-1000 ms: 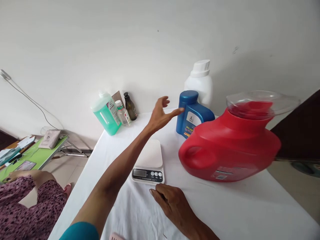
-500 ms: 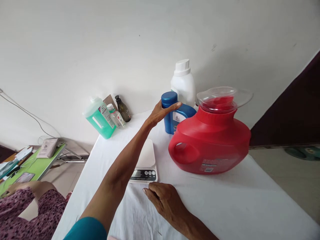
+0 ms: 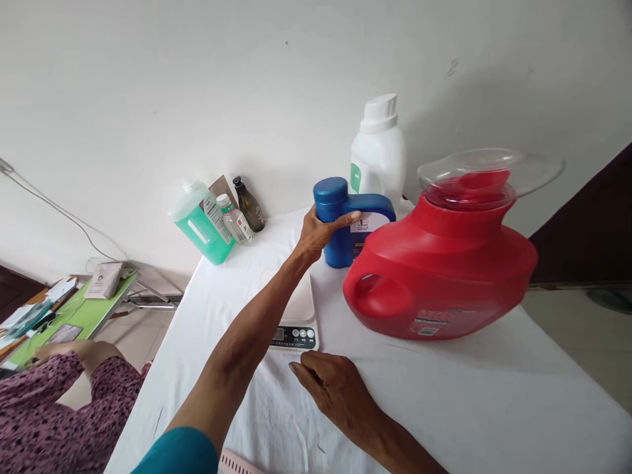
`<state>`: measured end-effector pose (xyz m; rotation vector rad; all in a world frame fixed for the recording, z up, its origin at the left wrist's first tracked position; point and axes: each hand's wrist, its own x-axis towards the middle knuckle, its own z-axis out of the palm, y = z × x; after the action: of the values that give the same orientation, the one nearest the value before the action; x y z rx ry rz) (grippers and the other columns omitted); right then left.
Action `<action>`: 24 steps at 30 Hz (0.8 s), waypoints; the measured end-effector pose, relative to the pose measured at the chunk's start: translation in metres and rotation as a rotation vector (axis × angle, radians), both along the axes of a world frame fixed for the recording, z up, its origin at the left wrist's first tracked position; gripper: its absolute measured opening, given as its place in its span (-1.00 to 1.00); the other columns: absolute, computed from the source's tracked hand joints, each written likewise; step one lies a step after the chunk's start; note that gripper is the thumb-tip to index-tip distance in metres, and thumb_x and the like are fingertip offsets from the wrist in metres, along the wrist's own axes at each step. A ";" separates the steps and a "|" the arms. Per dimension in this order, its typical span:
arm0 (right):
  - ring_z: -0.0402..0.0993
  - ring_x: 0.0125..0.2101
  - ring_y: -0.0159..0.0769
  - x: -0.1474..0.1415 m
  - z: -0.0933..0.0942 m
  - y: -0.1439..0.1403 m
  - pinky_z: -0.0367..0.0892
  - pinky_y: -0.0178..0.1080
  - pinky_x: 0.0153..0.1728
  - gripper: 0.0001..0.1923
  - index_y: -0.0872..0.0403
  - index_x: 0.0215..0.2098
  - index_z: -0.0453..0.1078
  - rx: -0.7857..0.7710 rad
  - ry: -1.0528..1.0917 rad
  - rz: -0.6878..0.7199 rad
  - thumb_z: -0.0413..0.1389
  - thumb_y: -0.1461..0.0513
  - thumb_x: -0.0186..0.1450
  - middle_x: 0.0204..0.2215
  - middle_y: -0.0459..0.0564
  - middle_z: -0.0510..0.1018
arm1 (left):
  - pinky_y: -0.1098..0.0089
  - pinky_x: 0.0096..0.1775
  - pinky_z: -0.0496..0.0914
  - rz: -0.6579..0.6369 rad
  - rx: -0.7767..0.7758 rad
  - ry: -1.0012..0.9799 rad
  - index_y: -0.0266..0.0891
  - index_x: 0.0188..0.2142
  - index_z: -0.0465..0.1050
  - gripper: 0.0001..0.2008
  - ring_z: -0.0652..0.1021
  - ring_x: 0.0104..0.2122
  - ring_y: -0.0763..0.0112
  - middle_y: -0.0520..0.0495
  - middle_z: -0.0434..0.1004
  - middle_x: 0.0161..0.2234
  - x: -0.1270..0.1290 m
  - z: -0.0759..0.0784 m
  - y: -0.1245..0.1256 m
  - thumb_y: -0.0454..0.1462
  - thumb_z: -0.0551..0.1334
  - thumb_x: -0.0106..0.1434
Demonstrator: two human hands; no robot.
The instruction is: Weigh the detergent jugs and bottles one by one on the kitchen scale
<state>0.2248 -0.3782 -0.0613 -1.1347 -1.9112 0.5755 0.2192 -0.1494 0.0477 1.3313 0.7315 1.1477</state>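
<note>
A blue bottle (image 3: 337, 227) with a round blue cap, a side handle and a white label stands upright on the cloth. My left hand (image 3: 318, 234) is wrapped round its lower left side, thumb across the front near the label. A white kitchen scale (image 3: 300, 299) with a dark button panel lies under my left forearm, which hides part of it. Just in front of the scale, my right hand (image 3: 340, 388) rests on the cloth with fingers curled in and nothing visible in them. Close on the right of the blue bottle is a large red jug (image 3: 439, 276).
A clear plastic lid (image 3: 488, 174) sits atop the jug. Behind stands a white bottle (image 3: 379, 158). At the back left are a green-liquid bottle (image 3: 205, 227), a small clear bottle (image 3: 237, 220) and a dark bottle (image 3: 249, 205). Another person's patterned clothing (image 3: 69, 415) shows lower left.
My left hand has closed further round the blue bottle, which has shifted left and nearer, away from the white bottle. The view has turned slightly. My right hand stays by the scale.
</note>
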 end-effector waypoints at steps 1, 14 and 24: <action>0.00 -0.61 -0.46 0.000 0.000 0.000 -0.06 -0.28 -0.50 -0.57 0.05 -0.52 -0.03 -0.005 0.001 0.001 -0.04 0.19 0.50 -0.64 -0.22 0.14 | 0.19 -0.10 0.46 0.044 -0.008 -0.026 -0.22 -0.26 0.51 -0.51 0.58 -0.21 0.20 -0.14 0.64 -0.23 -0.003 0.002 -0.001 -0.11 0.58 -0.15; 0.11 -0.62 -0.44 0.001 0.002 0.001 0.01 -0.31 -0.53 -0.54 0.04 -0.56 0.06 -0.020 0.031 0.013 -0.03 0.12 0.50 -0.65 -0.18 0.23 | 0.10 -0.04 0.53 0.226 0.202 0.069 -0.20 -0.25 0.57 -0.59 0.65 -0.22 0.17 -0.09 0.66 -0.25 -0.146 0.061 -0.055 -0.09 0.56 -0.05; 0.13 -0.62 -0.43 0.002 0.002 0.002 0.03 -0.31 -0.54 -0.48 0.04 -0.57 0.06 -0.059 0.028 0.019 -0.07 0.02 0.51 -0.65 -0.16 0.27 | 0.19 -0.09 0.53 0.285 0.163 0.105 -0.21 -0.25 0.60 -0.59 0.64 -0.22 0.20 -0.05 0.66 -0.28 -0.173 0.036 -0.080 -0.10 0.56 -0.06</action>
<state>0.2264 -0.3763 -0.0589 -1.1407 -1.8934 0.6587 0.0467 -0.2298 0.0833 1.4640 0.9428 1.3953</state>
